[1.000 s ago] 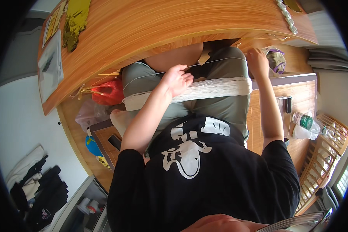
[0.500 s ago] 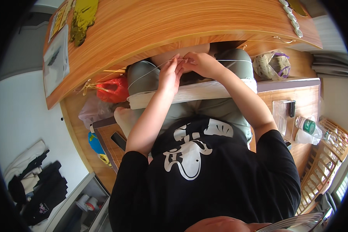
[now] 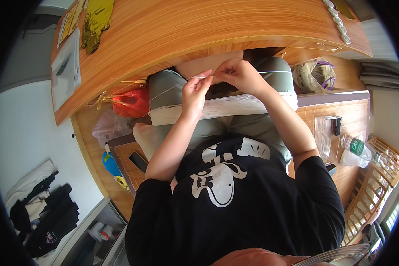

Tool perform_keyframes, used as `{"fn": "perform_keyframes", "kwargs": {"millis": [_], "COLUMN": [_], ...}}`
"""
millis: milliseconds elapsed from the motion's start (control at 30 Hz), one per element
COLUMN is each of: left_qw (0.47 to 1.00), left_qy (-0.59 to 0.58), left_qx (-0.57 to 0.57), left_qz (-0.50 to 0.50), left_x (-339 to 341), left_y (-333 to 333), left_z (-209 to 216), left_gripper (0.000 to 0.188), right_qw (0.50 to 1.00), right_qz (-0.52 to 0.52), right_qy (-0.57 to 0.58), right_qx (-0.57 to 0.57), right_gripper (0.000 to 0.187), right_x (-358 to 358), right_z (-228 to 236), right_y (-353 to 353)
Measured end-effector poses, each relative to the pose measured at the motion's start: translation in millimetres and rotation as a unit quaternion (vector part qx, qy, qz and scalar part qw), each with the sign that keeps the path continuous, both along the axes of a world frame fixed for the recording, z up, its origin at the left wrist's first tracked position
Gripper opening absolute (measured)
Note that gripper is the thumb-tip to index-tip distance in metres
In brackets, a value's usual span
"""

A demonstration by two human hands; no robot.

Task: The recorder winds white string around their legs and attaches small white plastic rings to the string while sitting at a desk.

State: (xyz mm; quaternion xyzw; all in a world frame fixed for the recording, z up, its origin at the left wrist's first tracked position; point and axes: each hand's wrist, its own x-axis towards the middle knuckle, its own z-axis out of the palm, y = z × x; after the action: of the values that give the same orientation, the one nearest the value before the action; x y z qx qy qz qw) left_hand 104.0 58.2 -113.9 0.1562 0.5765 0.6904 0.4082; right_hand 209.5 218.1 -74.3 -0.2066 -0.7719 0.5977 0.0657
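Head view: the left hand (image 3: pixel 194 95) and the right hand (image 3: pixel 241 76) nearly meet above the knees, each with thumb and fingertips pinched together on a thin white thread (image 3: pixel 272 71); whether the fingertips touch is too small to tell. The thread runs out toward both knees, partly covered by the right hand. Nearer the body, a long bundle of white yarn (image 3: pixel 239 106) lies across grey-green trousers (image 3: pixel 279 82), both forearms (image 3: pixel 173 146) hiding parts of it. A wood-grain desk (image 3: pixel 208 26) is cut off at the top.
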Motion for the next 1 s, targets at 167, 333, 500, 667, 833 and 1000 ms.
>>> {"fn": "perform_keyframes", "kwargs": {"millis": [167, 333, 500, 667, 833, 1000], "left_qw": [1.000, 0.992, 0.908, 0.910, 0.883, 0.802], "left_qy": [-0.017, -0.123, -0.410, -0.414, -0.413, -0.437], "left_qx": [-0.021, -0.027, -0.067, -0.019, 0.087, 0.217], "left_qz": [0.005, 0.028, 0.052, 0.010, 0.206, 0.344], "left_x": [2, 2, -10, -16, -42, -120], "left_y": [-2, -12, -16, -39, -45, -111], "left_z": [0, -4, 1, 38, 36, -17], "left_gripper": [0.020, 0.033, 0.022, 0.027, 0.027, 0.020], "right_qw": [0.994, 0.974, 0.971, 0.971, 0.969, 0.964], "right_qz": [-0.029, -0.076, -0.044, -0.034, 0.017, 0.036], "right_qy": [0.059, 0.096, 0.119, 0.112, 0.095, 0.024], "right_qx": [0.090, 0.191, 0.202, 0.209, 0.227, 0.262], "right_gripper": [0.010, 0.010, 0.008, 0.009, 0.010, 0.009], "right_x": [-3, -4, -4, -2, 6, 29], "right_z": [10, 31, 67, 85, 104, 122], "right_y": [-4, -10, -13, -8, -7, 7]}}
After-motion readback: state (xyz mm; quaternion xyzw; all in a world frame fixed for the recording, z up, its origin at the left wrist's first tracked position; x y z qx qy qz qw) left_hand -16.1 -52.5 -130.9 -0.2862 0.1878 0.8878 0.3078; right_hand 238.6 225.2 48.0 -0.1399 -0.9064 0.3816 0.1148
